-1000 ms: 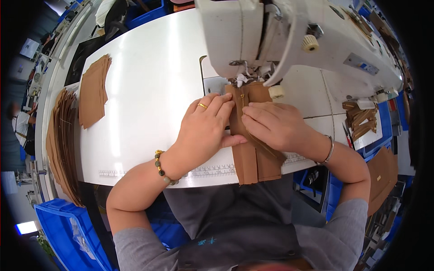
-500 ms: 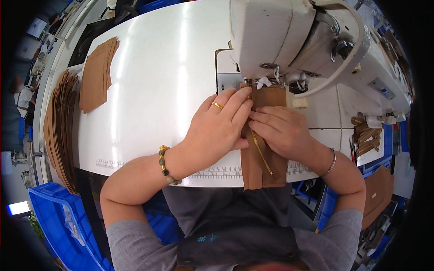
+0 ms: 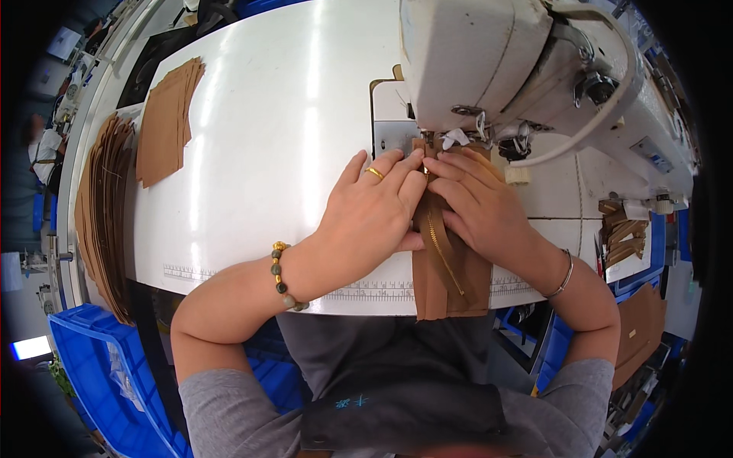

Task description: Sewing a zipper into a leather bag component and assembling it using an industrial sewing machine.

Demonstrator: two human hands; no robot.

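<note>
Two hands are pressed flat on a brown fabric strip [image 3: 450,267] at the table's near edge.
Left hand [image 3: 374,210] and right hand [image 3: 477,206] lie open, palms down, nothing gripped; the strip's brass zipper [image 3: 441,248] is being guided toward the sewing machine [image 3: 489,61]'s presser foot [image 3: 456,137]; steady, even feeding is probably called for next.

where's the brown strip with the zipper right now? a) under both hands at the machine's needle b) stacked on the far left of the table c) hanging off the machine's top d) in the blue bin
a: both the left hand and right hand press the brown strip flat, its top end at the needle of the sewing machine.
</note>
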